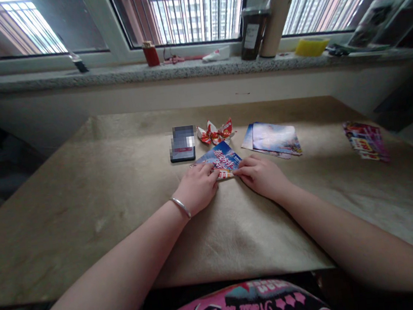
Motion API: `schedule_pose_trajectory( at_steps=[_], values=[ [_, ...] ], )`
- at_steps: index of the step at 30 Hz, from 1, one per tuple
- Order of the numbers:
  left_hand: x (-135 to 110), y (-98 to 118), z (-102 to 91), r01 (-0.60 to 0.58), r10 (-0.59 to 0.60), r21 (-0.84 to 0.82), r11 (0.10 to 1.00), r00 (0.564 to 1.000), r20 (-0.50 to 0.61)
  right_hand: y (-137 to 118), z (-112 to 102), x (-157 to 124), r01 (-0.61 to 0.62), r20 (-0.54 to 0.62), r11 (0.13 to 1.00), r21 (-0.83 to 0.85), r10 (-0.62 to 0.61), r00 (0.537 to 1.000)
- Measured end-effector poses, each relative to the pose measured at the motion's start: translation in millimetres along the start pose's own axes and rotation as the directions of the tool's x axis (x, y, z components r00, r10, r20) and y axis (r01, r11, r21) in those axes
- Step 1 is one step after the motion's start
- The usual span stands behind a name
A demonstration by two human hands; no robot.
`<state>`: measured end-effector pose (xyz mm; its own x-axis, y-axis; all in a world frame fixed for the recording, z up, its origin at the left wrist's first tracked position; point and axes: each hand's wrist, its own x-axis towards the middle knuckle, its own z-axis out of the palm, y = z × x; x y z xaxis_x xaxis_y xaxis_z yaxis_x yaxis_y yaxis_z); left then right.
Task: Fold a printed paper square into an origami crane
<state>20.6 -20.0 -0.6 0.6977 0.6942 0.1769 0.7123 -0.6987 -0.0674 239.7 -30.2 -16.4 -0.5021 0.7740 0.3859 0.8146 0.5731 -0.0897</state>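
A printed sheet of paper (223,157), blue with large white and red characters, lies folded on the table in front of me. A strip along its near edge shows yellow and red print. My left hand (199,184) grips the near left part, its fingers bent over the sheet and its thumb low at the edge. At the near right corner, my right hand (259,175) pinches the paper between thumb and fingers. Just beyond the sheet stands a folded red and white paper shape (215,132) with pointed tips.
A phone (182,144) lies left of the folded shape. Flat printed sheets (276,138) are stacked to the right, and a fanned pile of pink and purple papers (366,141) lies farther right. Behind the table, the stone windowsill (115,76) holds a red lighter-shaped object (151,54) and a yellow sponge-like block (311,47).
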Motion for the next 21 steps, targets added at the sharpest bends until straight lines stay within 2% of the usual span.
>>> schedule_pose_trajectory(
  at_steps=[8, 12, 21],
  values=[
    [1.3, 4.4, -3.1, -0.03, 0.032, -0.022, 0.999, 0.997, 0.069, 2.9, 1.3, -1.7, -0.015, 0.024, 0.999, 0.032, 0.014, 1.0],
    [0.1, 5.8, -3.5, -0.028, 0.03, -0.03, 0.999, 0.998, 0.055, 1.7, 0.0, -2.4, -0.047, 0.032, 0.999, 0.024, 0.046, 0.998],
    [0.3, 0.3, -3.6, -0.03, 0.032, -0.063, 0.998, 0.999, 0.037, 3.0, 0.2, -3.8, -0.027, 0.053, 1.0, 0.011, 0.026, 0.998]
  ],
)
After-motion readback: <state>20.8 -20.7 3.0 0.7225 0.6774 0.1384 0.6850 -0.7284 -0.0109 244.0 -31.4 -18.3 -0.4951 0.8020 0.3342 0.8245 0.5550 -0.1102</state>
